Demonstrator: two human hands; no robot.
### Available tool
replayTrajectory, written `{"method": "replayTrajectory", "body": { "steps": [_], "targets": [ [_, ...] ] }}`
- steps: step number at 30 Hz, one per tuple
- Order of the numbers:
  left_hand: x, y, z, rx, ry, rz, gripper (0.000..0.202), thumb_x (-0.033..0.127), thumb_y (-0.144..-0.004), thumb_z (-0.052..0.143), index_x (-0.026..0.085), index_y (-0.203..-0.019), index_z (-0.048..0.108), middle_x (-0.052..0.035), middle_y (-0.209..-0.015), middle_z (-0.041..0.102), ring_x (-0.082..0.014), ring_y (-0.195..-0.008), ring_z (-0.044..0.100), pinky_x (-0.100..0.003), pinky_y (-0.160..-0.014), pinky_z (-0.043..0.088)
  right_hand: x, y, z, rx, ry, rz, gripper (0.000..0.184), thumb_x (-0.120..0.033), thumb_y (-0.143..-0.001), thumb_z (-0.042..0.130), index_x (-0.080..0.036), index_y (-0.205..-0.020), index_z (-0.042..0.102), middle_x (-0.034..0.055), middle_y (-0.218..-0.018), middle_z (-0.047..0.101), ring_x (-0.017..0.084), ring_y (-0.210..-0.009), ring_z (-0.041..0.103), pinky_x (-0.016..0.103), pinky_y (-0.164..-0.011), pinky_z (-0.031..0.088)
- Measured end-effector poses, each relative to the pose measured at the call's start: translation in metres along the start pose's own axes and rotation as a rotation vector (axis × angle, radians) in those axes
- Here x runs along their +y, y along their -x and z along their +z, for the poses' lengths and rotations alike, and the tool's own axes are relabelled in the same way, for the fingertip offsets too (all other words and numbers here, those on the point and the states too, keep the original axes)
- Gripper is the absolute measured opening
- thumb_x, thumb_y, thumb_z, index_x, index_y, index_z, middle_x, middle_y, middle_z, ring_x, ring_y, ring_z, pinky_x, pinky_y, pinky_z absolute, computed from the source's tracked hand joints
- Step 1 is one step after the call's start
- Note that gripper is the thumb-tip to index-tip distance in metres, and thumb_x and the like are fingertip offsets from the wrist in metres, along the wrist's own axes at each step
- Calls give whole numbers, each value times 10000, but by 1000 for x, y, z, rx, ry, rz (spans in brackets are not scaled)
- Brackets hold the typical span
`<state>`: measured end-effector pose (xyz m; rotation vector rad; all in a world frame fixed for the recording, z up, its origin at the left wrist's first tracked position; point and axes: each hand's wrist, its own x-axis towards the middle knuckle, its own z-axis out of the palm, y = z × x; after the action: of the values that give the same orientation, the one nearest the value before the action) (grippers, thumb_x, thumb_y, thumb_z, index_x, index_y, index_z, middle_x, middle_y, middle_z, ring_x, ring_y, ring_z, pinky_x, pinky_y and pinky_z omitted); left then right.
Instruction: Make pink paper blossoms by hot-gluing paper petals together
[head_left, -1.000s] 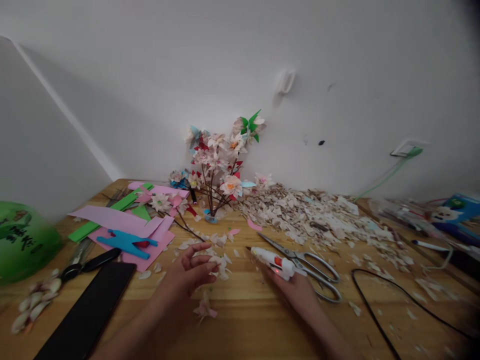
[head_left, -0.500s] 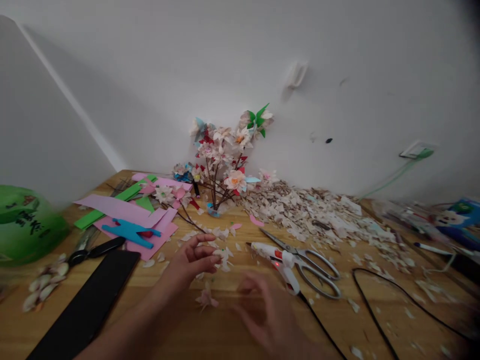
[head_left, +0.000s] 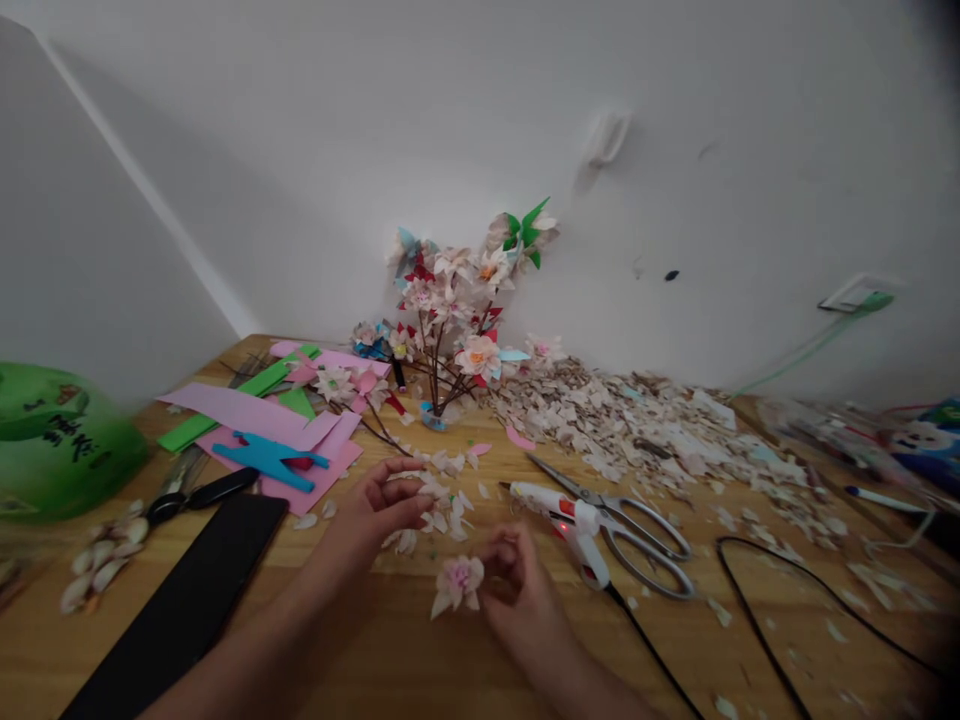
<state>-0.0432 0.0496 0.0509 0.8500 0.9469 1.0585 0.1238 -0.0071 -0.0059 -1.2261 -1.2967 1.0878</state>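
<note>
A flower with whitish petals and a pink centre (head_left: 459, 582) is at the fingertips of my right hand (head_left: 521, 590), whose fingers are curled and closed on its edge. My left hand (head_left: 382, 515) is loosely bent over loose pale petals (head_left: 450, 518), fingers apart, with no firmly held thing showing. Right of my hands lie a white hot glue gun (head_left: 559, 505) with a lit red light and grey-handled scissors (head_left: 645, 545). Behind stands a bunch of handmade flowers on brown stems (head_left: 454, 300).
A large heap of pale shells or flakes (head_left: 637, 420) covers the back right. Pink paper (head_left: 255, 415), a blue cutout (head_left: 274, 458), a black phone-like slab (head_left: 184, 610) and a green bag (head_left: 67, 440) are on the left. A black cord (head_left: 742, 610) loops at right.
The flower, which lay on the table between my hands, is now at my right fingertips with its pink centre showing. My right hand has closed and come nearer. The view has shifted slightly.
</note>
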Motion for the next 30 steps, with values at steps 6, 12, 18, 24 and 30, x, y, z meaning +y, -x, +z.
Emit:
{"method": "replayTrajectory", "body": {
  "steps": [6, 12, 18, 24, 30],
  "targets": [
    [-5, -5, -3, 23, -92, -8, 416, 244, -558, 772, 181, -902, 546, 53, -626, 633, -84, -576, 580, -186, -547, 434, -4, -1, -8, 186, -95, -123, 346, -89, -578, 601, -259, -823, 427, -58, -701, 571, 124, -643, 612, 235, -613, 505],
    [-10, -6, -4, -82, -169, 28, 403, 261, -594, 737, 181, -918, 510, 62, -604, 597, -85, -536, 551, -206, -540, 417, -4, 1, -6, 137, -123, -148, 341, -56, -610, 581, -270, -836, 441, -69, -709, 577, 105, -622, 619, 200, -577, 515],
    [5, 12, 0, -247, -574, 285, 369, 164, -717, 583, 222, -1052, 441, 39, -732, 578, -110, -651, 553, -242, -621, 450, 3, 6, -16, 63, 179, -409, 283, -57, -753, 523, -273, -926, 462, -18, -787, 631, 145, -729, 640, 277, -669, 529],
    [10, 28, 0, -377, -1083, 605, 468, 45, -721, 506, 283, -1117, 430, 13, -877, 631, -134, -795, 595, -265, -713, 470, -4, 8, -27, -81, 419, -560, 263, -37, -787, 475, -232, -953, 533, 42, -873, 662, 176, -827, 642, 305, -727, 520],
    [3, 28, 3, -453, -1339, 930, 315, 72, -784, 476, 225, -1057, 514, -50, -844, 655, -173, -769, 617, -263, -636, 492, -7, 9, -28, -101, 425, -480, 270, -45, -781, 492, -245, -955, 543, 39, -877, 671, 189, -833, 647, 329, -742, 532]
  ]
}}
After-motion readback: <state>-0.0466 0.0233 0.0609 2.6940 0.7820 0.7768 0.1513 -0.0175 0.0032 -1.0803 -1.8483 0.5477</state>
